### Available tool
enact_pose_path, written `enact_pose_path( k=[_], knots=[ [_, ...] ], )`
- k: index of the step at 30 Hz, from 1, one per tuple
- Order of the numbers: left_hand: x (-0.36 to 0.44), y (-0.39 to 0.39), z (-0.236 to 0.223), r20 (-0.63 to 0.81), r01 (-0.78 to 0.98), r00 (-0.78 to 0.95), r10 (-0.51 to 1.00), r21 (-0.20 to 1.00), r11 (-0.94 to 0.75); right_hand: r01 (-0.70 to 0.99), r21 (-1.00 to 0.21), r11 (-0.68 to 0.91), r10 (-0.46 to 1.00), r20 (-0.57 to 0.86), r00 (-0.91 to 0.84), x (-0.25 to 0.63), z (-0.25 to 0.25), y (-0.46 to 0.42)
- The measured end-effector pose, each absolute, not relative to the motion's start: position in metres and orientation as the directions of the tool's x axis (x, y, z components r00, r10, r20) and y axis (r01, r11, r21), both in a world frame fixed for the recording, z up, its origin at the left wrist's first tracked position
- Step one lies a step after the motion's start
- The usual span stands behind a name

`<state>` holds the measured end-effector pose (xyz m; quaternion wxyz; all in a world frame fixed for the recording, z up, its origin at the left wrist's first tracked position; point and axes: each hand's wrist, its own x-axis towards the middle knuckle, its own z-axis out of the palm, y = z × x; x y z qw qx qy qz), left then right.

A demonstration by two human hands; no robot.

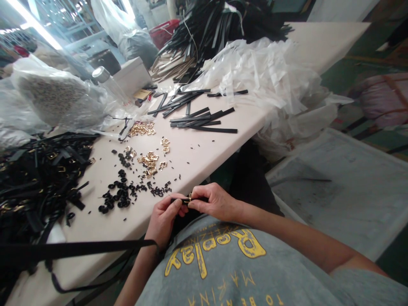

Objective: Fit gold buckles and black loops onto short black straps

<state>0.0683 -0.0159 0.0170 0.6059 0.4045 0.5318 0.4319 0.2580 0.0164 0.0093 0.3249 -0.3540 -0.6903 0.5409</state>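
Observation:
Close to my body, at the table's front edge, both my hands meet around a short black strap (184,201) with a small gold buckle (190,196) on it. My left hand (166,214) pinches the strap between thumb and fingers. Fingertips of my right hand (215,203) close on it beside the buckle, hiding part of it. Just beyond lie small black pieces (156,189), a cluster of round black parts (119,193) and loose gold buckles (149,161). More gold buckles (142,128) lie farther back.
Cut black strips (204,119) lie across the table (219,146). A tangled pile of black straps with buckles (41,182) covers the left. Plastic wrapping (270,80) hangs over the right edge; a bundle of black strips (210,29) stands behind. A pale bin (344,191) is at lower right.

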Motion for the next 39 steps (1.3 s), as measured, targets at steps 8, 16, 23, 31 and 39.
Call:
enact_pose_path(
  k=[8, 16, 23, 31, 39],
  knots=[
    [0.068, -0.015, 0.019, -0.403, -0.276, 0.149, 0.903, 0.86, 0.429, 0.094, -0.982, 0.162, 0.803, 0.076, -0.591, 0.257, 0.006, 0.016],
    [0.068, -0.018, 0.018, -0.384, -0.309, 0.288, 0.877, 0.83, 0.464, 0.045, -0.999, 0.025, 0.731, -0.012, -0.682, 0.264, 0.009, 0.012],
    [0.065, -0.016, 0.016, -0.381, -0.242, 0.241, 0.893, 0.867, 0.435, 0.116, -0.991, 0.07, 0.713, -0.032, -0.7, 0.263, 0.008, 0.01],
    [0.06, -0.011, 0.005, -0.341, -0.054, 0.147, 0.929, 0.935, 0.351, 0.298, -0.923, 0.245, 0.747, -0.016, -0.664, 0.258, 0.003, 0.013],
    [0.062, -0.012, 0.001, -0.426, -0.156, 0.19, 0.884, 0.876, 0.456, 0.28, -0.911, 0.302, 0.742, 0.04, -0.669, 0.261, 0.003, 0.019]
  ],
)
